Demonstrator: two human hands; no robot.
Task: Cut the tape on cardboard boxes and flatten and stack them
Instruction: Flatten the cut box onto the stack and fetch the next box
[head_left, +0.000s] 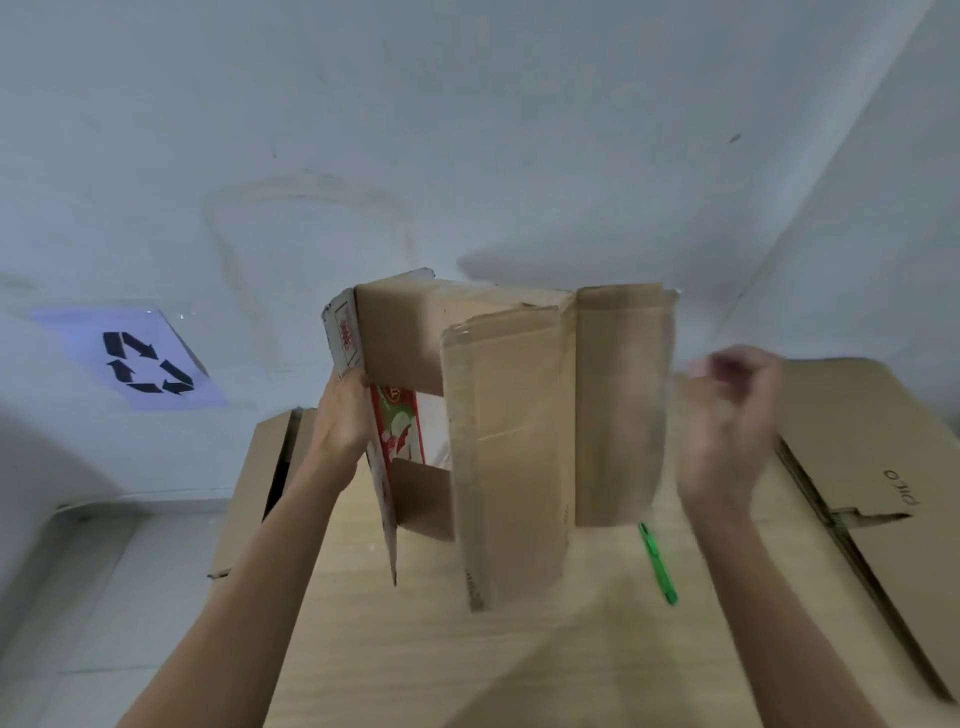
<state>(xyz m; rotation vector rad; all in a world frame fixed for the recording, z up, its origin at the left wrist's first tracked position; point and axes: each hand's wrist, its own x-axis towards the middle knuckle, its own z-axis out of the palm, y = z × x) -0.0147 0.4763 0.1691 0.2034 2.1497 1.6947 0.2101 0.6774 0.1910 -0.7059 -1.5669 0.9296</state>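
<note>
In the middle of the frame, the box (509, 415) is held up above the desk (467, 665) with its flaps open. The left hand (340, 410) grips its left edge. The right hand (727, 415), just beside the right flap, is blurred with curled fingers; I cannot tell if it holds something. A green cutter (657, 564) lies on the desk at lower right of the box.

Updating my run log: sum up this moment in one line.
left hand grips opened box | right hand blurred beside flap | green cutter on table
</note>
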